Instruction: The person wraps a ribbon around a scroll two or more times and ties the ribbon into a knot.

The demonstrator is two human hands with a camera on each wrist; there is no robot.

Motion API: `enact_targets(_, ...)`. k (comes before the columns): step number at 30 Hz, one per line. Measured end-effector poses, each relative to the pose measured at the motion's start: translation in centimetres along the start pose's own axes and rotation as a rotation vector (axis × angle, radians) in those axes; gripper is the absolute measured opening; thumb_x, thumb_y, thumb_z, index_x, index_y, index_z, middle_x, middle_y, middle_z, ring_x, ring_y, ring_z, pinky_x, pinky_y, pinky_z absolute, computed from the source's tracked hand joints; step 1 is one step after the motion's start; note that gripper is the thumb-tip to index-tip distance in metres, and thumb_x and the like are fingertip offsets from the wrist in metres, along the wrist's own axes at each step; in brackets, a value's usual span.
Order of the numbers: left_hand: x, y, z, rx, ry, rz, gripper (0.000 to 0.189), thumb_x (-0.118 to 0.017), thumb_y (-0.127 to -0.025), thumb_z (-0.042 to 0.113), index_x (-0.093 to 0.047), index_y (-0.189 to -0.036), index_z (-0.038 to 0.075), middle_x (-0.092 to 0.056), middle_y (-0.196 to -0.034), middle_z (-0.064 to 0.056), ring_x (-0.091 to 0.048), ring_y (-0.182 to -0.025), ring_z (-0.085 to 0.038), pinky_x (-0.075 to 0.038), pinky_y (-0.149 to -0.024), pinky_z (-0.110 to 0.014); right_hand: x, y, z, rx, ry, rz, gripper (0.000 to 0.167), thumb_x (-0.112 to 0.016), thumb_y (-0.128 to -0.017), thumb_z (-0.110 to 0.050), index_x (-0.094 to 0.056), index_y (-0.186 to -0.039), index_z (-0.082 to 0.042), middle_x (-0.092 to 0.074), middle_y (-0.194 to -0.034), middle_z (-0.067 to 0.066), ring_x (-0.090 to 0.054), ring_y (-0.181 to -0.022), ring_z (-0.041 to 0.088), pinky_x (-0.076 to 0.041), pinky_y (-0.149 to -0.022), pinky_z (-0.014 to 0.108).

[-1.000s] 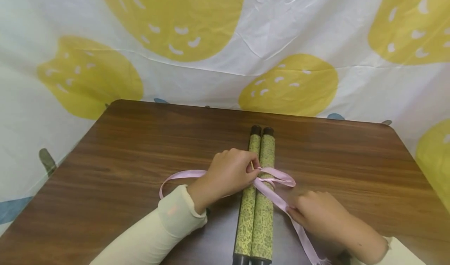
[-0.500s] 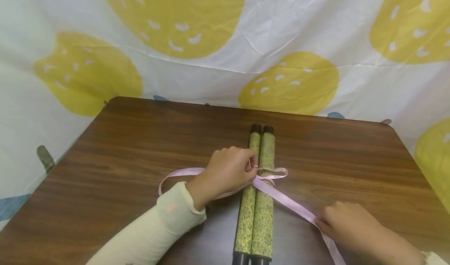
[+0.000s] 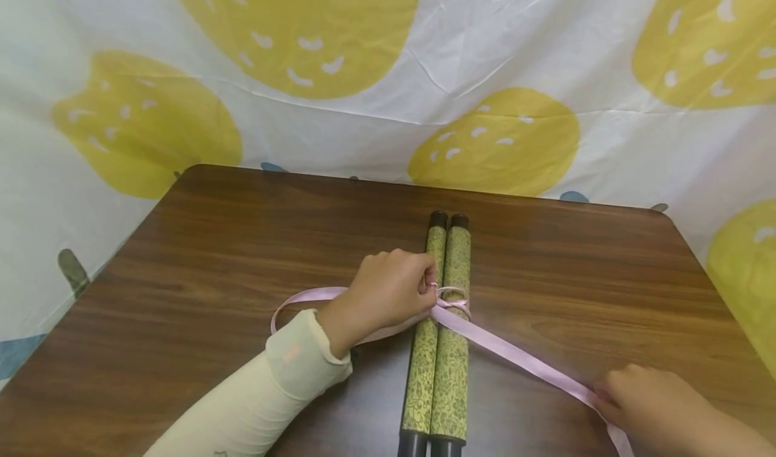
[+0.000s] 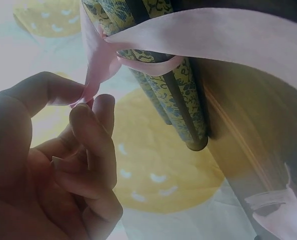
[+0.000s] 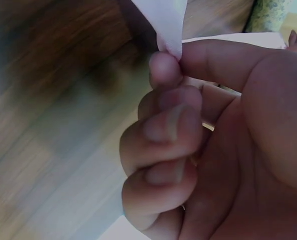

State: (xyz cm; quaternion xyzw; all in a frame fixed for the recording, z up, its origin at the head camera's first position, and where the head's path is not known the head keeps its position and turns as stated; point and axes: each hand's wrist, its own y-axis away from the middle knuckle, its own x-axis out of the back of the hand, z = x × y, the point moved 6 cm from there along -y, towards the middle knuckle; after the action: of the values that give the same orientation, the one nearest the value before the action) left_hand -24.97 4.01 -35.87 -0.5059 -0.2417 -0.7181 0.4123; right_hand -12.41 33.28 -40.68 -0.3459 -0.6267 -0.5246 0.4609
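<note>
Two slim scroll rolls, the left one (image 3: 421,389) and the right one (image 3: 451,383), lie side by side on the table, covered in green-gold patterned cloth with black ends. A pink ribbon (image 3: 515,354) passes round them. My left hand (image 3: 384,298) is over the left roll and pinches a gathered bit of ribbon between thumb and fingertips, as the left wrist view shows. Out to the right, my right hand (image 3: 661,400) pinches a ribbon tail (image 5: 163,17) between thumb and index finger, the other fingers curled. Between the hands the ribbon runs nearly straight. Part of the crossing is hidden by my left hand.
The brown wooden table (image 3: 273,241) has rounded far corners. A loose curve of ribbon (image 3: 303,296) lies left of the rolls, partly behind my left wrist. A white curtain (image 3: 339,133) with yellow fruit prints hangs behind the table.
My right hand has moved right and nearer, drawing the ribbon tail out longer. The ribbon loop over the right roll has shrunk. My left hand has stayed almost in place.
</note>
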Motion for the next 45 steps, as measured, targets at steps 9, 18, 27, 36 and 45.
enact_targets(9,0.0,-0.1,-0.2,0.003,-0.026,-0.033,0.016,-0.067,-0.079,0.021,-0.053,-0.073,0.026,-0.056,-0.065,0.012,-0.055,-0.061,-0.011,-0.041,-0.056,-0.033,-0.6,0.5,1.6,-0.006,-0.021,-0.024,0.033,-0.067,-0.092,-0.033,-0.052,-0.063,-0.031,-0.042,-0.057,-0.014,-0.039,-0.054,0.003,-0.035,-0.052,0.032)
enact_targets(18,-1.1,-0.3,0.1,-0.033,-0.055,-0.119,0.013,-0.066,-0.078,0.023,-0.053,-0.077,0.026,-0.056,-0.069,0.011,-0.054,-0.063,-0.012,-0.043,-0.057,-0.033,1.0,-0.7,1.6,-0.005,-0.130,-0.019,0.037,-0.067,-0.092,-0.042,-0.052,-0.062,-0.027,-0.039,-0.055,-0.014,-0.033,-0.050,0.002,-0.029,-0.048,0.024)
enact_targets(27,-1.8,0.0,0.8,-0.117,0.028,-0.188,0.011,-0.064,-0.084,0.023,-0.055,-0.089,0.026,-0.055,-0.082,0.013,-0.051,-0.066,-0.007,-0.042,-0.058,-0.028,5.7,-5.5,-4.4,0.132,-0.361,0.170,0.007,-0.067,-0.094,-0.028,-0.070,-0.091,-0.023,-0.050,-0.061,-0.014,-0.044,-0.054,0.000,-0.040,-0.050,0.022)
enact_targets(36,-2.7,0.3,1.2,-0.182,0.002,-0.220,0.016,-0.072,-0.086,0.037,-0.059,-0.093,0.029,-0.050,-0.094,0.011,-0.054,-0.068,-0.008,-0.042,-0.057,-0.027,6.7,-10.3,-9.4,0.251,-0.571,0.189,0.018,-0.066,-0.095,-0.021,-0.068,-0.111,-0.014,-0.061,-0.068,-0.009,-0.053,-0.057,0.007,-0.048,-0.053,0.025)
enact_targets(45,-2.8,0.3,1.3,-0.181,-0.020,-0.204,0.013,-0.074,-0.087,0.035,-0.064,-0.090,0.027,-0.051,-0.091,0.010,-0.053,-0.068,-0.005,-0.043,-0.056,-0.024,6.4,-11.8,-11.0,0.300,-0.612,0.234,0.012,-0.069,-0.092,-0.016,-0.070,-0.103,-0.017,-0.059,-0.065,-0.009,-0.051,-0.054,0.006,-0.045,-0.049,0.024)
